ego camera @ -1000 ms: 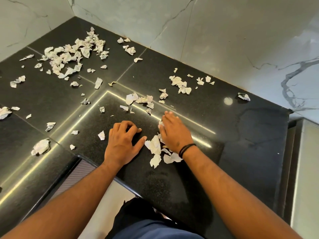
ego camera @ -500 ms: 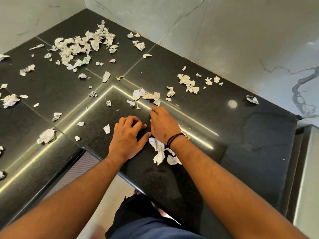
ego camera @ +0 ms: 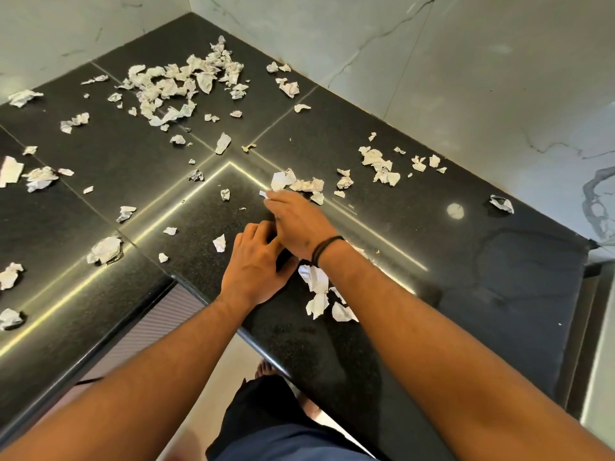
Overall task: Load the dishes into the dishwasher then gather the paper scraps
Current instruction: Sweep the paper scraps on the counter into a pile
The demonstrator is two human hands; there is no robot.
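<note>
Black counter (ego camera: 499,277); R hand (ego camera: 299,224) flat on paper scraps (ego camera: 317,287); L hand (ego camera: 256,267) loosely curled, empty

You stand in home kitchen: polished black granite counter (ego camera: 466,261) wraps corner at 12 o'clock, marble-look wall tiles (ego camera: 432,61) behind, tiled floor (ego camera: 213,387) and your bare foot (ego camera: 266,369) at 6 o'clock.

White scraps on a speckled black surface

The surface (ego camera: 482,261) is glossy black with fine pale flecks and thin bright seam lines; the paper scraps (ego camera: 173,84) lying on it are white with faint grey print. Behind the surface, the wall (ego camera: 466,78) is pale grey-green marble with dark veins. Near the surface's front edge, a black wristband (ego camera: 327,246) and dark blue shorts (ego camera: 283,440).
</note>
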